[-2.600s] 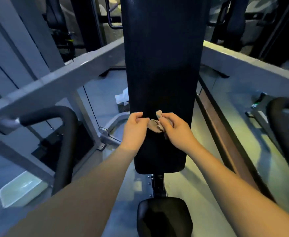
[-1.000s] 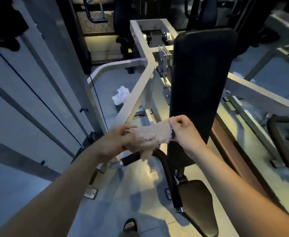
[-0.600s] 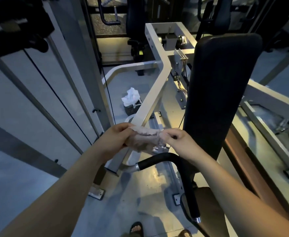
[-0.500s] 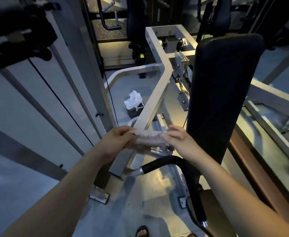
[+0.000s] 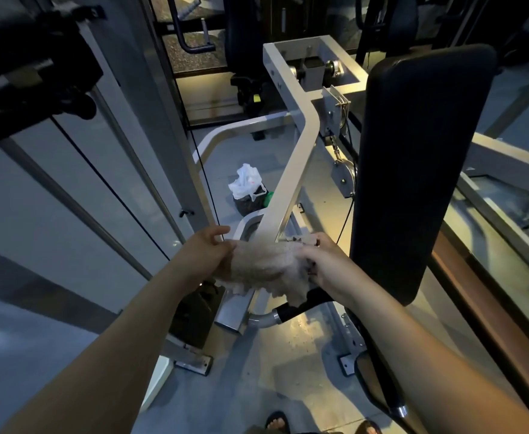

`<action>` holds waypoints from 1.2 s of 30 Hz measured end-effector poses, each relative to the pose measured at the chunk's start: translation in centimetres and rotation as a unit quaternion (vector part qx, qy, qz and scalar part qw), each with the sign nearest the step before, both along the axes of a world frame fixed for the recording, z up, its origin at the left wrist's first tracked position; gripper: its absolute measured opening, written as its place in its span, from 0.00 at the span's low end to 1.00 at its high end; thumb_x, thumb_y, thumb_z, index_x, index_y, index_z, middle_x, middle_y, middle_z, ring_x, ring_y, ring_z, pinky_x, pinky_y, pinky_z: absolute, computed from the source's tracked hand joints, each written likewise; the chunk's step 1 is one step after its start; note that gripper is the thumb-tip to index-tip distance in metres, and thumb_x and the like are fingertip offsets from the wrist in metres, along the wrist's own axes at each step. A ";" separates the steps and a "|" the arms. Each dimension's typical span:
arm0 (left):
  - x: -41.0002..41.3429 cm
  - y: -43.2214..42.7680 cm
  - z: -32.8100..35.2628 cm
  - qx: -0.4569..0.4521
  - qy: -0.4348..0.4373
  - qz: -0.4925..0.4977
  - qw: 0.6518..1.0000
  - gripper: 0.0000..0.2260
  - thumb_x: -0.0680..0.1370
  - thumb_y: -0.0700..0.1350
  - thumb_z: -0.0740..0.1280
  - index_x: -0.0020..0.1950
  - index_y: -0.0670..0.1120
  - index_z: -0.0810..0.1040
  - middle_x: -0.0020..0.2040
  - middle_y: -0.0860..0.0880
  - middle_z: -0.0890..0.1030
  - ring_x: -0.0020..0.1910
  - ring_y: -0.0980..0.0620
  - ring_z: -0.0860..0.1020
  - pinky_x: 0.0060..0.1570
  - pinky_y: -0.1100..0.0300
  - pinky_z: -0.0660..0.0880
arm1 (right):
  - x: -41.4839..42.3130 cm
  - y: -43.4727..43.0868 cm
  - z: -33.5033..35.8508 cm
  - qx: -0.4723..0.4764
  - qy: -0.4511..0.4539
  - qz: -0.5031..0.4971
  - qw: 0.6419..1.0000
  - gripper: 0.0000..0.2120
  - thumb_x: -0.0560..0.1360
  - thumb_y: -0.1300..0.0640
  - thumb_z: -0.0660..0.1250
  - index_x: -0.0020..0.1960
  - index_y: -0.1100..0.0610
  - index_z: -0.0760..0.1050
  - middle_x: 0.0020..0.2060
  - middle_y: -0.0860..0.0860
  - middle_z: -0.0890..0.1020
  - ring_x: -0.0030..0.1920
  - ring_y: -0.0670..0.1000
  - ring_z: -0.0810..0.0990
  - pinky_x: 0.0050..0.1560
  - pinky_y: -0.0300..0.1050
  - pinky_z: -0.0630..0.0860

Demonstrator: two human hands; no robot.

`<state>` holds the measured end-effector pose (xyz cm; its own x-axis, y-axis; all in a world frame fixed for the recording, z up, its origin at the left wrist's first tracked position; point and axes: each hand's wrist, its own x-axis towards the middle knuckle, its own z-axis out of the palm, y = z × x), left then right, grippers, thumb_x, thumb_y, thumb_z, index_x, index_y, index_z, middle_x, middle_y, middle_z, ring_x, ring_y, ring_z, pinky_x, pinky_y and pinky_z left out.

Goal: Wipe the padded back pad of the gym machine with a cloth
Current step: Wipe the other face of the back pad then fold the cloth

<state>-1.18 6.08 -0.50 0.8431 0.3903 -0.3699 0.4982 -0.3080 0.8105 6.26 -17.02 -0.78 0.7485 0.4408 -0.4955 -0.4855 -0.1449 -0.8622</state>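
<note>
Left hand (image 5: 208, 256) pinching left end of cloth (image 5: 264, 270), fingers curled shut on it; right hand (image 5: 325, 266) gripping right end, fingers closed into the fabric. Cloth stretched and bunched between both hands, lower edge drooping ragged toward black foam handle grip (image 5: 303, 305). Held in air left of back pad (image 5: 419, 170), not touching it; right hand just beside pad's lower left edge. Cloth: pale, fuzzy, looks light and limp, likely bunches and slips in the grip, so best wadded or folded into one palm, flat face outward, gripped through the middle not by the corner. Back pad: tall, black, upright, slightly tilted, smooth vinyl-like skin, probably firm with slight give, should take pressure fine; fixed to frame so no need to steady it. Pad surface appears plain dark, no visible streaks readable in this dim light. Grey frame arm (image 5: 291, 170) running diagonally behind the hands; white plastic bag (image 5: 244, 183) on floor beyond. Sandalled feet (image 5: 277, 422) at bottom edge. No brand, label or writing readable anywhere; small yellow tag on far machine too small to read. Step judged: readying cloth, wiping stroke not yet on pad.
</note>
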 end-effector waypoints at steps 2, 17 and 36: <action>0.1 0.4 0.0 -0.075 0.000 0.031 0.997 0.24 0.78 0.49 0.71 0.73 0.51 0.71 0.62 0.46 0.78 0.57 0.45 0.80 0.60 0.43 0.78 | 0.2 -0.1 0.0 0.012 -0.002 -0.006 1.000 0.24 0.78 0.65 0.68 0.68 0.49 0.64 0.60 0.56 0.79 0.56 0.57 0.83 0.52 0.53 0.83; 0.2 0.9 2.1 0.267 -0.054 -0.210 0.939 0.09 0.80 0.46 0.70 0.59 0.57 0.83 0.45 0.60 0.78 0.41 0.66 0.74 0.40 0.73 0.69 | 0.7 0.1 -0.6 -0.264 -0.379 0.171 0.870 0.06 0.78 0.57 0.69 0.47 0.46 0.79 0.53 0.45 0.72 0.55 0.46 0.75 0.58 0.42 0.75; 3.0 3.4 -10.7 0.002 0.078 0.053 0.996 0.19 0.68 0.57 0.70 0.50 0.44 0.81 0.45 0.44 0.84 0.43 0.46 0.83 0.45 0.50 0.81 | 3.6 2.1 -3.9 -0.319 -0.167 0.128 0.924 0.19 0.79 0.50 0.66 0.69 0.50 0.69 0.57 0.50 0.79 0.55 0.54 0.82 0.53 0.50 0.79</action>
